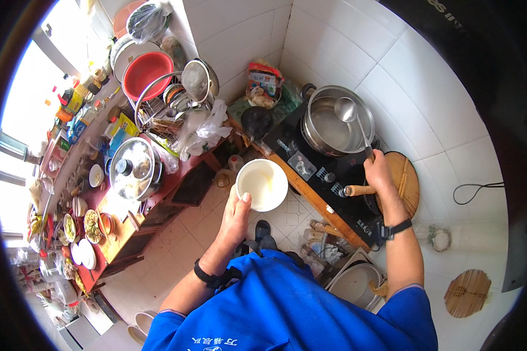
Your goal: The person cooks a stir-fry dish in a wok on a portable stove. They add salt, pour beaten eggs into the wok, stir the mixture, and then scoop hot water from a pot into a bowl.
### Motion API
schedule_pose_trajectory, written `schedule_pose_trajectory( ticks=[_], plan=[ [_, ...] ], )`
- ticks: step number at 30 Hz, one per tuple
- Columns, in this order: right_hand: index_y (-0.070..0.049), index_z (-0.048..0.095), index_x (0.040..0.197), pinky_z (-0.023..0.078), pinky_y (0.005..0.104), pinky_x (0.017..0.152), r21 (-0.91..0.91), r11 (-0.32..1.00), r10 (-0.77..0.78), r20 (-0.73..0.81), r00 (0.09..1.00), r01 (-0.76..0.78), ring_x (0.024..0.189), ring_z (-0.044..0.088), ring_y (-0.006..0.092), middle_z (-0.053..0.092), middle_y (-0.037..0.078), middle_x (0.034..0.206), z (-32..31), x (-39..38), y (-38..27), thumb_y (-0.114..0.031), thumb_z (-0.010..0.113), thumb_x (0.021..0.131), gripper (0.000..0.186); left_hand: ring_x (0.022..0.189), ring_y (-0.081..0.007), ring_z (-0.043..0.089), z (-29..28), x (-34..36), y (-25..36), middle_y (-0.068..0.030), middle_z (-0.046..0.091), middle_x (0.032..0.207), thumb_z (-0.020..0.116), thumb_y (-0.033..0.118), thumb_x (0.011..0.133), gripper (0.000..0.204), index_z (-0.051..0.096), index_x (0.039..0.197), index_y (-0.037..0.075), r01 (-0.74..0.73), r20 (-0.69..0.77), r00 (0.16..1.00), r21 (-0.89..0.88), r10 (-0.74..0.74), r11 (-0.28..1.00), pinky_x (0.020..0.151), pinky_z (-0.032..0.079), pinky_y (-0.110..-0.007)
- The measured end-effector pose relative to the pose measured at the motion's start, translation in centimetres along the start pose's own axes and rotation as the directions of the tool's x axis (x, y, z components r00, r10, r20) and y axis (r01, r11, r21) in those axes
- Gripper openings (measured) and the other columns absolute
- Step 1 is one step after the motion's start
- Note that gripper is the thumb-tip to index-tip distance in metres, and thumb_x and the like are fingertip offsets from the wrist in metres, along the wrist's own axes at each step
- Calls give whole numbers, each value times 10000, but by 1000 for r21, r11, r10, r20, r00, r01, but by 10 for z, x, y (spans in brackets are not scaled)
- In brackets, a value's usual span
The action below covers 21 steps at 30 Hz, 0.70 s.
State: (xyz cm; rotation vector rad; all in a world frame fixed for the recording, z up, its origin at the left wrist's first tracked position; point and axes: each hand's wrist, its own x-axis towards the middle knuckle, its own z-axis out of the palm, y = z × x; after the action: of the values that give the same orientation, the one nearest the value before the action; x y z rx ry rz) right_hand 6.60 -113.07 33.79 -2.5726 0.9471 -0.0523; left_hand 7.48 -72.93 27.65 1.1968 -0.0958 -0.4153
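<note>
My left hand [235, 217] grips a white bowl [244, 186] by its near rim, thumb over the edge. The bowl is tilted so its inside shows, with a faint yellowish patch at the bottom. My right hand [380, 171] is closed around the dark handle end of a metal ladle [346, 109]. The ladle's head is over the inside of a steel pot [328, 130] on the black stove [301, 149]. Whether it touches the pot's contents I cannot tell. Below my right hand, a wooden handle [360, 190] belongs to a pan mostly hidden by my arm.
A round wooden board [405, 184] stands by the tiled wall. To the left, a counter [123, 248] carries a glass-lidded pot [133, 168], plates of food [92, 225] and many bottles. A red basin [147, 75] sits at the back left. A large pan [357, 284] is low beside me.
</note>
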Motion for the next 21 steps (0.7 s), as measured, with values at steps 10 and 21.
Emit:
schedule_pose_trajectory(
  ticks=[10, 21],
  plan=[
    [31, 542, 1371, 450, 471, 1081, -88, 996, 33, 121, 992, -23, 1277, 569, 426, 624, 292, 1314, 41, 69, 22, -236, 576, 955, 495, 1058, -118, 486, 1, 3, -5, -43, 557, 1258, 519, 396, 1055, 576, 410, 1486, 29, 118, -19, 993, -45, -119, 992, 920, 415, -279],
    [-104, 552, 996, 206, 223, 392, 314, 813, 154, 696, 702, -490, 445, 317, 46, 528, -1, 707, 0, 71, 8, -191, 500, 977, 103, 1351, -208, 484, 2, 27, -8, -92, 490, 1486, 514, 377, 1074, 598, 351, 1544, 45, 204, 70, 979, -227, -193, 952, 1137, 386, -420]
  ],
)
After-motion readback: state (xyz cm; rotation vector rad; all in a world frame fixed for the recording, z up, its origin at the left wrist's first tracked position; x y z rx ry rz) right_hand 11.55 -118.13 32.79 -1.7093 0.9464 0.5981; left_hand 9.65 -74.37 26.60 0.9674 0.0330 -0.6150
